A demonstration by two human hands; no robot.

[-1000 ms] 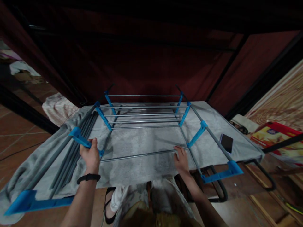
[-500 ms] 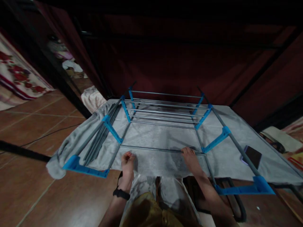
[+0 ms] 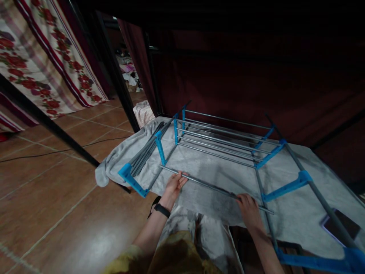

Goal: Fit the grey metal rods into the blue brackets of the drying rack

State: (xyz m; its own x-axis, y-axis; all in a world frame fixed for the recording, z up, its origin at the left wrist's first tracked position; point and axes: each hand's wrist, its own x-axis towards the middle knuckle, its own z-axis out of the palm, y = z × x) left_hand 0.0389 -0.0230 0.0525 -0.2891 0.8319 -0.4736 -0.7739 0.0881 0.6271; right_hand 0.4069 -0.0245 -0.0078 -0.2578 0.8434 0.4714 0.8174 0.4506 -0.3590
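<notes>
A thin grey metal rod [image 3: 209, 185] spans the near part of a rack frame made of grey tubes and blue plastic brackets [image 3: 286, 187]. My left hand [image 3: 174, 184] holds this rod left of its middle, thumb and fingers around it. Towards the other end my right hand [image 3: 248, 208] grips it from above. The rod's left end lies near a blue bracket [image 3: 160, 147]; its right end passes over the right-hand tube and is apart from the bracket there. Farther back, several metal rods [image 3: 216, 142] run between the paired blue brackets.
The rack lies on a grey blanket [image 3: 199, 207] over a table-like surface. Several loose grey tubes [image 3: 146, 152] are bundled at its left. A phone [image 3: 340, 227] lies at the right. A dark post [image 3: 51, 121] and a cable [image 3: 65, 150] are at the left.
My left hand has taken hold of the rod. The rod's right end has come away from the bracket towards me. The view has swung left.
</notes>
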